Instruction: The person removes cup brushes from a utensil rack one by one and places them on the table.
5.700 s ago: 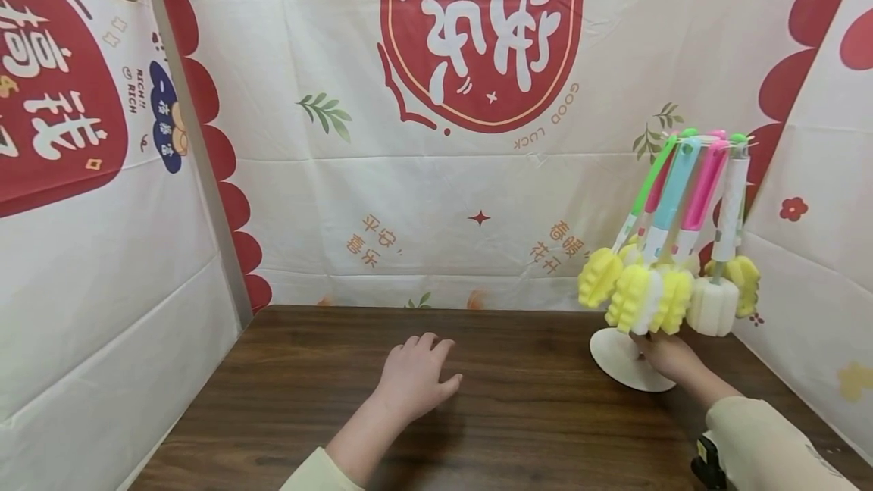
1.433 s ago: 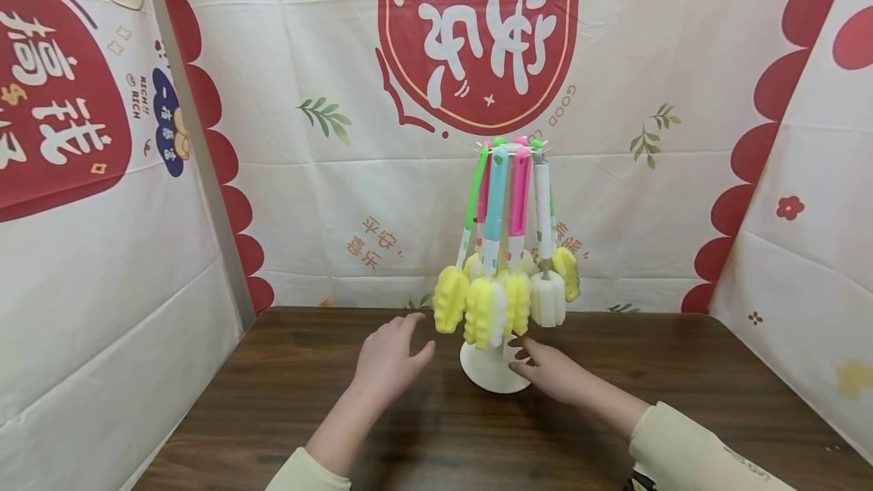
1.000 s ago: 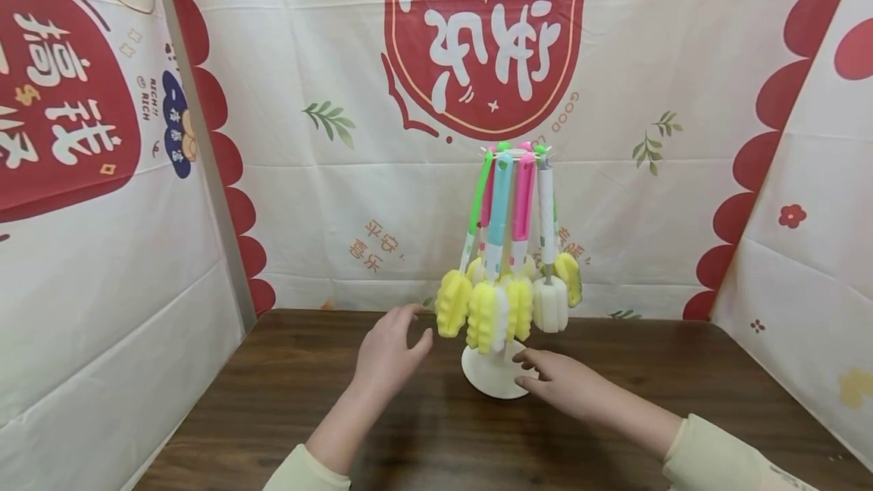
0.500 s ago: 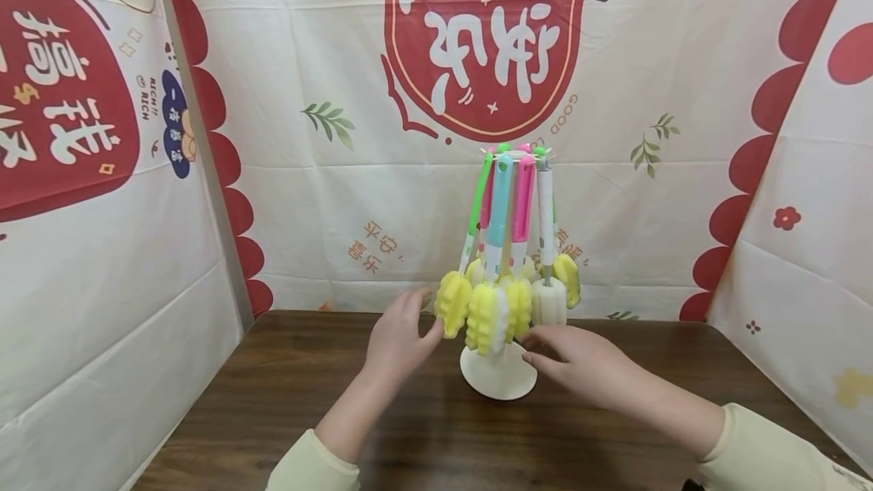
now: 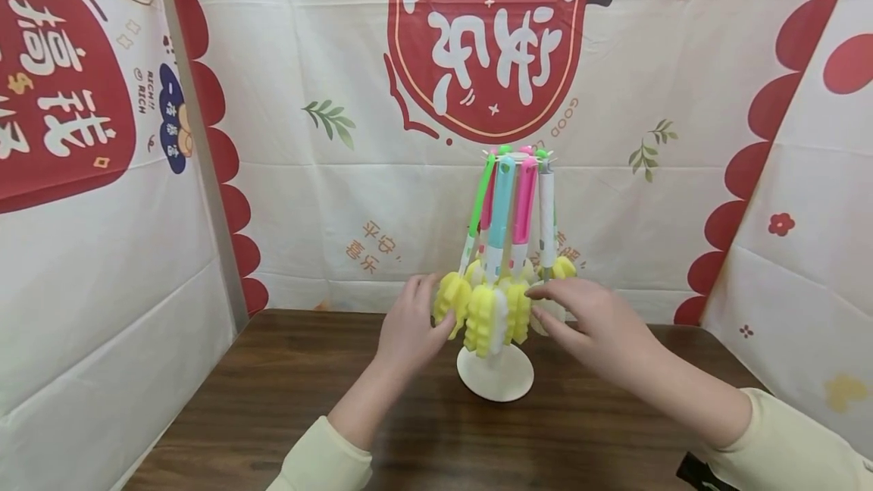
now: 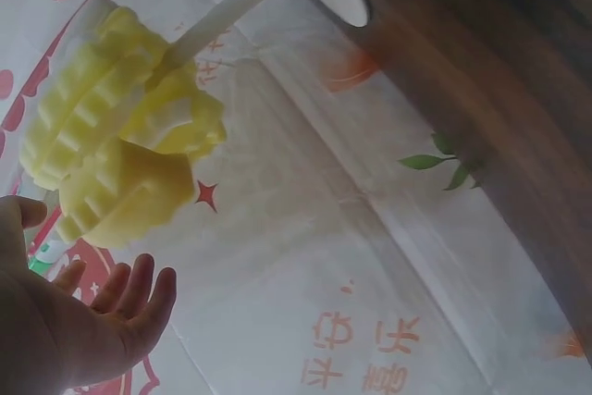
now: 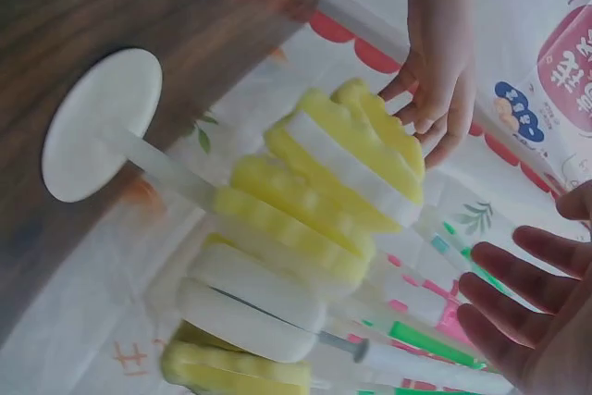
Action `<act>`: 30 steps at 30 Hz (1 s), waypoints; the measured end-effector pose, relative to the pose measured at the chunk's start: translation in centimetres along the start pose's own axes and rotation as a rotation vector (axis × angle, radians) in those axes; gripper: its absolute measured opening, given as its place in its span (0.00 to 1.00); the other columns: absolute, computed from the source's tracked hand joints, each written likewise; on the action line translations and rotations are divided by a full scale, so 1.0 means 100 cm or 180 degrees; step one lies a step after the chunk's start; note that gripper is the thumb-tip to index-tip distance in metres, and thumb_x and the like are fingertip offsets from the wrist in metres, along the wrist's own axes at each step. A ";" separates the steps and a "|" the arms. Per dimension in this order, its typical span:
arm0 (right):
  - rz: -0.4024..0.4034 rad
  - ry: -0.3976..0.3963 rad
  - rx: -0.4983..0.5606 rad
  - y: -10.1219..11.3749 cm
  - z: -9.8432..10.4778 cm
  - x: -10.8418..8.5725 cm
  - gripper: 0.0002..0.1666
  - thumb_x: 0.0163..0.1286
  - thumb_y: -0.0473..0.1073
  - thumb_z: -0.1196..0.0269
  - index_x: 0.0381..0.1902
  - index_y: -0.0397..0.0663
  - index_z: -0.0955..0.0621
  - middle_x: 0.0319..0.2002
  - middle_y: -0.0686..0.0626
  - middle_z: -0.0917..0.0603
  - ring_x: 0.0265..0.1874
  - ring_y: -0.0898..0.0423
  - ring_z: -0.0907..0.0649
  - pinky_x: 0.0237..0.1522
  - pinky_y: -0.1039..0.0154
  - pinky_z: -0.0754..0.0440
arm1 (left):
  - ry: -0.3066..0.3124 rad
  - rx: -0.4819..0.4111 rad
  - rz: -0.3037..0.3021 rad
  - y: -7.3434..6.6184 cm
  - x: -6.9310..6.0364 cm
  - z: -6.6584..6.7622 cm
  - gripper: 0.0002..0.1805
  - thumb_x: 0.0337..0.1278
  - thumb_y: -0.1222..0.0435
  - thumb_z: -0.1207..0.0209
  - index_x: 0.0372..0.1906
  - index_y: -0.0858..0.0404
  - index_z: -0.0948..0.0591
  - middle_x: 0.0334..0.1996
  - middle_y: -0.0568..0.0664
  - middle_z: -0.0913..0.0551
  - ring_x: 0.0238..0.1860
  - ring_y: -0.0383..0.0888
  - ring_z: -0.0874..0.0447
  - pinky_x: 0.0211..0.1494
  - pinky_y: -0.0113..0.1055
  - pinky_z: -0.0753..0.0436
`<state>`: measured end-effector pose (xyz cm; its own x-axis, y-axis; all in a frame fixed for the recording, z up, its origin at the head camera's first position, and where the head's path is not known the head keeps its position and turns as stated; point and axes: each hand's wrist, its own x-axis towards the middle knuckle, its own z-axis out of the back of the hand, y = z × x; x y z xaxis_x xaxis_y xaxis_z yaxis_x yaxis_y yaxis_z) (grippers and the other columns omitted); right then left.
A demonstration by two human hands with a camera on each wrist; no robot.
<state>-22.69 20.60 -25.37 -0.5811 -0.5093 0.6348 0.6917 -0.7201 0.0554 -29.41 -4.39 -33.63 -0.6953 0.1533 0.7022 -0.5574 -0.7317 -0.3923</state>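
Note:
Several sponge bottle brushes hang by their handles from a white stand, its round base [image 5: 495, 377] on the table. A turquoise-handled brush [image 5: 501, 203] faces front beside a pink-handled brush [image 5: 524, 203]; a green-handled brush [image 5: 480, 203] hangs at the left. My left hand [image 5: 414, 324] is at the left yellow sponge head [image 5: 453, 299], fingers loosely bent around its side; the left wrist view shows them apart from the sponge [image 6: 129, 191]. My right hand [image 5: 603, 324], fingers spread, is beside the white sponge head [image 7: 250, 302], gripping nothing in the right wrist view.
The dark wooden table [image 5: 273, 400] bears the stand near its middle. A printed cloth [image 5: 307, 211] hangs behind it, with cloth walls at left and right. A black strap [image 5: 702, 472] is at the right sleeve.
The stand, held at its pole by my right hand at the table's right, has come left to the middle. My right hand has let go; both hands have risen beside the sponge heads.

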 end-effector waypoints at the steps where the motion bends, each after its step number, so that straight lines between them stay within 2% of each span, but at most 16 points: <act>1: 0.0079 -0.0100 -0.0017 0.000 0.001 0.002 0.11 0.65 0.40 0.35 0.46 0.49 0.17 0.42 0.54 0.15 0.44 0.54 0.17 0.40 0.55 0.18 | -0.0009 0.0006 0.0008 -0.001 0.002 0.000 0.27 0.54 0.58 0.38 0.60 0.64 0.25 0.49 0.54 0.24 0.43 0.48 0.22 0.40 0.43 0.20; 4: 0.0262 -0.0338 -0.0101 -0.002 0.002 0.008 0.13 0.62 0.38 0.33 0.45 0.47 0.17 0.42 0.52 0.14 0.45 0.53 0.17 0.42 0.52 0.19 | -0.0062 0.0011 -0.0030 -0.006 0.009 -0.001 0.26 0.54 0.59 0.39 0.58 0.63 0.25 0.48 0.54 0.24 0.42 0.49 0.23 0.41 0.43 0.21; 16: 0.0487 -0.0800 -0.0119 -0.010 0.012 0.042 0.15 0.61 0.37 0.36 0.46 0.41 0.17 0.40 0.46 0.14 0.42 0.48 0.17 0.42 0.48 0.20 | -0.0053 -0.0108 -0.0006 -0.019 0.027 -0.001 0.28 0.57 0.56 0.40 0.62 0.62 0.26 0.51 0.54 0.24 0.47 0.51 0.22 0.47 0.46 0.21; 22: 0.0327 -0.0947 -0.0065 -0.017 0.019 0.056 0.15 0.63 0.36 0.38 0.48 0.40 0.18 0.42 0.44 0.15 0.44 0.47 0.19 0.42 0.48 0.22 | -0.0047 -0.0209 0.0042 -0.023 0.033 -0.001 0.28 0.57 0.56 0.40 0.62 0.62 0.27 0.52 0.54 0.24 0.50 0.51 0.22 0.49 0.46 0.21; 30: 0.0051 -0.1134 -0.0035 -0.028 0.029 0.074 0.16 0.66 0.37 0.40 0.51 0.40 0.18 0.47 0.42 0.16 0.50 0.44 0.22 0.53 0.43 0.27 | -0.0005 -0.0158 0.0176 -0.030 0.041 -0.005 0.28 0.58 0.55 0.39 0.63 0.60 0.27 0.52 0.52 0.24 0.47 0.48 0.22 0.45 0.45 0.20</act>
<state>-27.66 20.21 -18.57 -0.3828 -0.3256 0.8646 0.6936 -0.7194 0.0362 -30.84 -1.25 -29.86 -0.7249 0.1126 0.6796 -0.5402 -0.7051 -0.4594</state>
